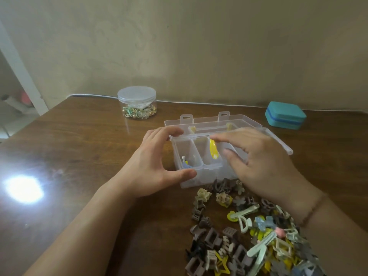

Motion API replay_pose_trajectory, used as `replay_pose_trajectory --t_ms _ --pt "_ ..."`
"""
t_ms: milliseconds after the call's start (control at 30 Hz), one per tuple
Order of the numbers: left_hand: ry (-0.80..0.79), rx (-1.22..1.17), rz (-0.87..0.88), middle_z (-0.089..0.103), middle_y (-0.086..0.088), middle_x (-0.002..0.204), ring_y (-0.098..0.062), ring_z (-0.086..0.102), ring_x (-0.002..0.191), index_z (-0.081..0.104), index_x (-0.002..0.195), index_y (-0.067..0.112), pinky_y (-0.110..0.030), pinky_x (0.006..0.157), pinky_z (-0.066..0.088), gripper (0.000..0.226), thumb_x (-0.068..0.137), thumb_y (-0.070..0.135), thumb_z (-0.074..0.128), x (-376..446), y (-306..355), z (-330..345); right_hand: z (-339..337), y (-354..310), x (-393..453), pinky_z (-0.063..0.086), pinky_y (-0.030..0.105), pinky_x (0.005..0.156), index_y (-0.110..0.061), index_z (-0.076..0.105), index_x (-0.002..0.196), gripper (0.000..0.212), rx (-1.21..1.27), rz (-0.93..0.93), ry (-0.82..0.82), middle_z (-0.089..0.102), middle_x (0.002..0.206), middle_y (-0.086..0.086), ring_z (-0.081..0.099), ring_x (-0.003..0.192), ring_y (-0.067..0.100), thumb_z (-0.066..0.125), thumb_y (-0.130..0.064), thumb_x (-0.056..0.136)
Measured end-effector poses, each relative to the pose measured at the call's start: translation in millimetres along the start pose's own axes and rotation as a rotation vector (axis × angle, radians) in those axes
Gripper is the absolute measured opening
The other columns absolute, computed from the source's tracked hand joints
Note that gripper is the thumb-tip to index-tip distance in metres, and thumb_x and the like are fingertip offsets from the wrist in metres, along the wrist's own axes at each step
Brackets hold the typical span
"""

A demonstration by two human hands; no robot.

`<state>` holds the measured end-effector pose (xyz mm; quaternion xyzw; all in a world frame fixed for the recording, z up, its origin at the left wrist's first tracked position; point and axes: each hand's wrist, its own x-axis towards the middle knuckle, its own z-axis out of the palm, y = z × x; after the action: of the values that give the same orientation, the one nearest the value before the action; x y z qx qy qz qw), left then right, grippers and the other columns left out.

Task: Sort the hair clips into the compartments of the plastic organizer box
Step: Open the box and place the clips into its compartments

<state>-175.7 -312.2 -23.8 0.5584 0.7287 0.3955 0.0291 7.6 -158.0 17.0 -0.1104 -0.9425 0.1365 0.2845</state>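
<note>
Wooden surface (pixel 79 136). Clear organizer box (pixel 199 156), lid open, centre. Heap of hair clips (pixel 249 236) just before it. Left hand (pixel 151 168), fingers spread, grips box's left end. Right hand (pixel 264 166), fingers loosely open, over right compartments. Yellow clip (pixel 213 151) in a middle compartment.

1. You face a plain beige wall (pixel 199 46) with faint mottled marks, well beyond your fingers.
2. Under your fingers lies a dark brown wooden table (pixel 89 140) with visible grain, running back to that wall.
3. A thin white cord (pixel 199 103) runs along the table's far edge, where it meets the wall.
4. A bright glare spot (pixel 23 188) shines on the tabletop, well to the left of your fingers.
5. A white frame (pixel 22 72) slants past the table's far left corner; what lies behind it is blurred.
</note>
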Motion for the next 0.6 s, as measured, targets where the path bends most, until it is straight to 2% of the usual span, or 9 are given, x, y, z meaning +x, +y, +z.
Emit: replay_pose_trajectory --t_ms 67,133,200,233,267,333,400,500,600 --pt "-0.005 0.005 -0.001 0.035 0.039 0.125 0.002 0.037 0.126 0.038 0.131 0.042 -0.016 0.101 0.032 0.082 0.06 0.07 0.069 0 0 0 -5 1 -5 0.049 0.033 0.091 -0.028 0.063 0.125 0.038 0.019 0.004 0.014 0.067 0.115 -0.008 0.057 0.112 0.009 0.06 -0.012 0.091" --pt "-0.008 0.013 -0.001 0.034 0.039 0.126 0.002 0.036 0.126 0.037 0.131 0.042 -0.016 0.1 0.032 0.082 0.06 0.071 0.069 0 0 0 -17 1 -11 0.05 0.025 0.077 -0.029 0.067 0.115 0.032 0.033 -0.025 0.025 0.069 0.101 -0.014 0.059 0.095 0.004 0.062 -0.016 0.087" --pt "-0.007 0.02 0.0 0.035 0.039 0.125 0.002 0.036 0.125 0.037 0.131 0.042 -0.015 0.1 0.031 0.083 0.06 0.071 0.068 0 0 0 -33 2 -16 0.045 0.018 0.059 -0.04 0.069 0.099 0.021 -0.014 -0.061 -0.11 0.064 0.081 -0.024 0.059 0.074 0.004 0.061 -0.029 0.083" --pt "-0.007 0.022 0.0 0.034 0.039 0.125 0.002 0.036 0.125 0.037 0.131 0.042 -0.015 0.1 0.031 0.083 0.06 0.072 0.068 0 0 0 -40 3 -17 0.041 0.015 0.055 -0.045 0.068 0.094 0.016 -0.07 -0.05 -0.251 0.062 0.073 -0.027 0.06 0.074 0.002 0.06 -0.037 0.081" --pt "-0.007 0.023 0.001 0.034 0.04 0.125 0.002 0.037 0.125 0.037 0.131 0.042 -0.016 0.1 0.032 0.083 0.06 0.072 0.067 0 0 0 -45 3 -18 0.039 0.012 0.055 -0.05 0.066 0.091 0.015 -0.14 -0.034 -0.407 0.061 0.07 -0.03 0.059 0.079 -0.005 0.059 -0.043 0.08" --pt "-0.008 0.021 -0.001 0.034 0.04 0.125 0.002 0.037 0.125 0.037 0.131 0.043 -0.017 0.1 0.032 0.083 0.06 0.073 0.067 0 1 0 -48 3 -20 0.039 0.012 0.059 -0.062 0.06 0.093 0.019 -0.244 -0.045 -0.649 0.059 0.077 -0.037 0.052 0.086 -0.016 0.061 -0.048 0.081" --pt "-0.01 0.019 -0.004 0.035 0.04 0.125 0.002 0.037 0.125 0.037 0.131 0.043 -0.017 0.1 0.032 0.082 0.06 0.073 0.067 0 2 -1 -47 0 -21 0.038 0.014 0.059 -0.067 0.056 0.096 0.024 -0.276 -0.039 -0.772 0.057 0.081 -0.036 0.049 0.083 -0.017 0.061 -0.05 0.081" --pt "-0.011 0.014 -0.007 0.036 0.039 0.125 0.002 0.037 0.124 0.037 0.131 0.043 -0.015 0.098 0.032 0.082 0.06 0.073 0.066 1 3 -1 -40 -2 -21 0.037 0.015 0.059 -0.062 0.056 0.104 0.027 -0.321 -0.029 -0.778 0.056 0.078 -0.029 0.05 0.071 -0.01 0.061 -0.05 0.081" --pt "-0.008 0.017 -0.009 0.037 0.038 0.125 0.002 0.038 0.123 0.038 0.13 0.042 -0.015 0.097 0.033 0.083 0.059 0.073 0.066 1 4 -1 -34 -2 -20 0.046 0.022 0.067 -0.054 0.059 0.104 0.025 -0.371 -0.022 -0.739 0.06 0.088 -0.025 0.053 0.079 -0.003 0.061 -0.052 0.079"
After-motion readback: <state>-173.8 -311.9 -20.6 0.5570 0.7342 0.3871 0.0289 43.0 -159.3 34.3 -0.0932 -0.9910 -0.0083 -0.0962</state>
